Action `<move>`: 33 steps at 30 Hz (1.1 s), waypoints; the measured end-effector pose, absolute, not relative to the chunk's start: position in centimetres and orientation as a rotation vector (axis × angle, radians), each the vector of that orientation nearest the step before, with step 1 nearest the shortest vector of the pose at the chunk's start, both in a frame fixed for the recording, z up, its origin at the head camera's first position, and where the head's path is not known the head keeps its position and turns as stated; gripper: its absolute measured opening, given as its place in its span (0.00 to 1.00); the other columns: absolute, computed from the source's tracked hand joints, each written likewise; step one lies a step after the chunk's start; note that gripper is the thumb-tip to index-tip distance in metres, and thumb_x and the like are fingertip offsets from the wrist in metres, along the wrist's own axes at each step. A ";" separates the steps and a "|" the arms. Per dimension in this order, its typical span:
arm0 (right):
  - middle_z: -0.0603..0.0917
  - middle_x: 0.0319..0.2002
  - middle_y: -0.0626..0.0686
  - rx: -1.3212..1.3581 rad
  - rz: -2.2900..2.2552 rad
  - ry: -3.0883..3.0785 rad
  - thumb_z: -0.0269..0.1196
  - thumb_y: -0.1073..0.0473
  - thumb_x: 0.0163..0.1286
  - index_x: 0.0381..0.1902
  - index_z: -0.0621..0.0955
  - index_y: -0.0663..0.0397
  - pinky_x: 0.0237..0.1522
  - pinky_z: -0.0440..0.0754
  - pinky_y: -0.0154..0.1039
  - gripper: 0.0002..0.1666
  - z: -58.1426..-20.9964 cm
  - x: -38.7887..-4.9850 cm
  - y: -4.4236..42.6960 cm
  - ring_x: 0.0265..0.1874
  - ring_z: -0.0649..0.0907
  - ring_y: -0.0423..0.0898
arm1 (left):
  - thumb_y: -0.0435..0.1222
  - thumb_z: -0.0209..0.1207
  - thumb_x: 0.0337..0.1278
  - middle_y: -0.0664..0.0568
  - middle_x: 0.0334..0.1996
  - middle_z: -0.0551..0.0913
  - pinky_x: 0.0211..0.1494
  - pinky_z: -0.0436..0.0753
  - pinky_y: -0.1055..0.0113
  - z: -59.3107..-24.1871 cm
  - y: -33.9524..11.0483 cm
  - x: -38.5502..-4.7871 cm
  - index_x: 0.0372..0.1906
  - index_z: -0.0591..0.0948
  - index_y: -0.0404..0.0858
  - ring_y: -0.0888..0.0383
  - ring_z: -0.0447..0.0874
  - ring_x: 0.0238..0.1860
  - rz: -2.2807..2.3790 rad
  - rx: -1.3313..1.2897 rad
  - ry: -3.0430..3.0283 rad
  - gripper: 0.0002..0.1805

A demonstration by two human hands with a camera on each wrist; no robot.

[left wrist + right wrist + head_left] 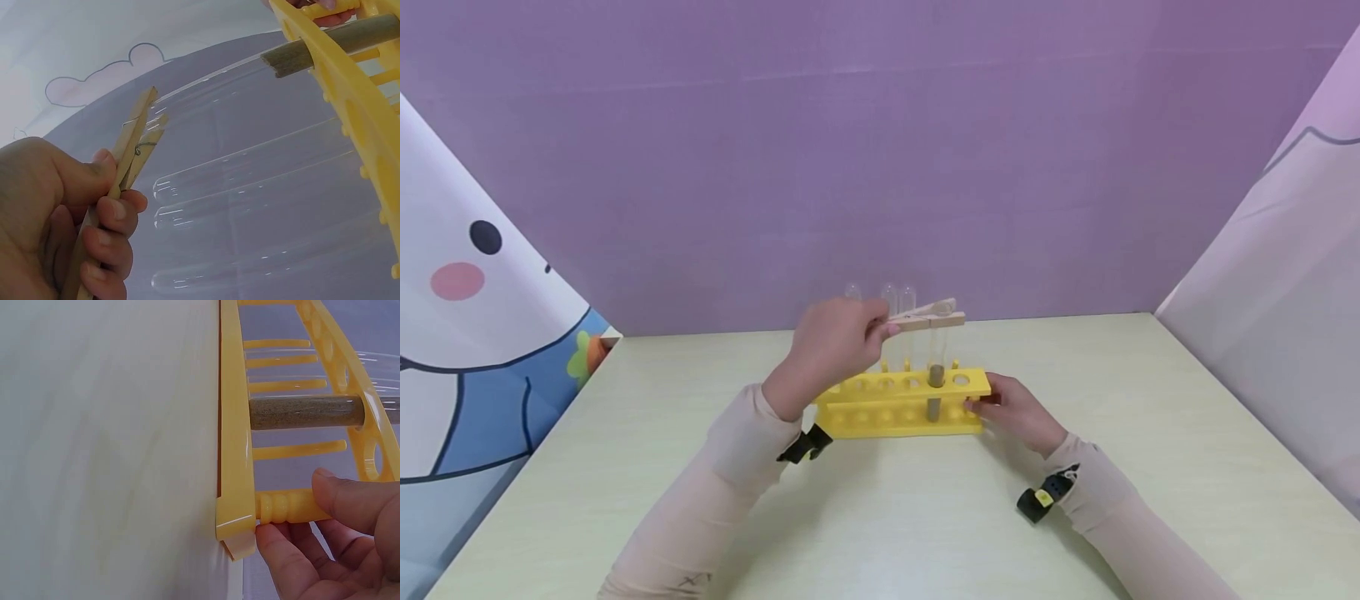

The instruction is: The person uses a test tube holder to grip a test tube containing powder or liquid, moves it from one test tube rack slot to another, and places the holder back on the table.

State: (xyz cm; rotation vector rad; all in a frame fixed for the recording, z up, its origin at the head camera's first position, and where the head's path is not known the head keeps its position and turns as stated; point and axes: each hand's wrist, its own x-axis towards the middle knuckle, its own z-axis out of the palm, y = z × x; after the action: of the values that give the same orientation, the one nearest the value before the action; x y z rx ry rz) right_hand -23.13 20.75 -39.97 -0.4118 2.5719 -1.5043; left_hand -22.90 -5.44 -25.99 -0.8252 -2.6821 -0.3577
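My left hand (838, 342) grips a wooden test tube clamp (129, 147) by its handle. The clamp's jaws stand at the top of a glass test tube (937, 350) part-filled with grey-brown granular matter (306, 412); whether they press on the glass I cannot tell. That tube stands upright in a yellow test tube rack (898, 429). With thumb and fingers, my right hand (1018, 412) holds the rack's ridged end post (287, 506). Several clear test tubes (250, 159) sit upside down on the rack's pegs (300, 450), rounded ends up.
The rack stands on a pale wood-grain table (925, 517). Behind the table rises a purple backdrop (880, 167). A cartoon-printed cloth (490, 350) hangs at the left, a pale cloth (1285, 308) at the right. Each wrist wears a small black camera (1037, 500).
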 end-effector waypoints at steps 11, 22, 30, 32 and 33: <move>0.78 0.50 0.60 -0.434 -1.515 2.568 0.59 0.66 0.66 0.56 0.73 0.67 0.46 0.75 0.38 0.21 -40.1 -23.0 20.6 0.42 0.76 0.49 | 0.43 0.58 0.62 0.57 0.12 0.60 0.18 0.54 0.71 -25.4 -5.5 -22.8 0.20 0.71 0.44 0.62 0.55 0.16 -0.346 -0.823 -2.668 0.16; 0.78 0.51 0.60 -0.421 -1.513 2.557 0.59 0.66 0.67 0.58 0.72 0.66 0.49 0.75 0.43 0.22 -40.0 -23.1 20.8 0.43 0.76 0.50 | 0.43 0.57 0.63 0.57 0.12 0.59 0.20 0.55 0.69 -24.7 -5.7 -22.9 0.19 0.69 0.44 0.61 0.54 0.15 -0.413 -0.809 -2.649 0.18; 0.78 0.52 0.60 -0.416 -1.509 2.568 0.59 0.65 0.67 0.58 0.72 0.66 0.49 0.75 0.42 0.22 -40.0 -23.3 20.7 0.44 0.76 0.50 | 0.43 0.57 0.63 0.57 0.12 0.62 0.19 0.56 0.69 -24.6 -6.1 -22.9 0.20 0.71 0.44 0.60 0.57 0.15 -0.434 -0.779 -2.649 0.16; 0.78 0.51 0.60 -0.426 -1.503 2.575 0.59 0.65 0.67 0.58 0.72 0.66 0.48 0.75 0.42 0.22 -40.0 -23.4 20.6 0.44 0.76 0.50 | 0.43 0.57 0.63 0.56 0.12 0.63 0.19 0.56 0.68 -24.7 -6.3 -22.9 0.21 0.71 0.44 0.60 0.57 0.15 -0.435 -0.767 -2.651 0.16; 0.78 0.51 0.60 -0.420 -1.505 2.578 0.59 0.66 0.67 0.57 0.73 0.66 0.48 0.75 0.42 0.22 -40.0 -23.4 20.6 0.44 0.76 0.50 | 0.43 0.57 0.63 0.56 0.13 0.63 0.19 0.56 0.68 -24.7 -6.4 -22.9 0.21 0.71 0.44 0.60 0.57 0.15 -0.433 -0.760 -2.654 0.16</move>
State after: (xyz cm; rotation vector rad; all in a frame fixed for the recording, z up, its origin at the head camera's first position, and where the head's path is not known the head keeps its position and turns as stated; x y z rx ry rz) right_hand -23.39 20.58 -39.99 -0.4197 2.5785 -1.5049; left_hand -22.90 -6.36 -24.72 -0.7599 -2.6545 -0.4333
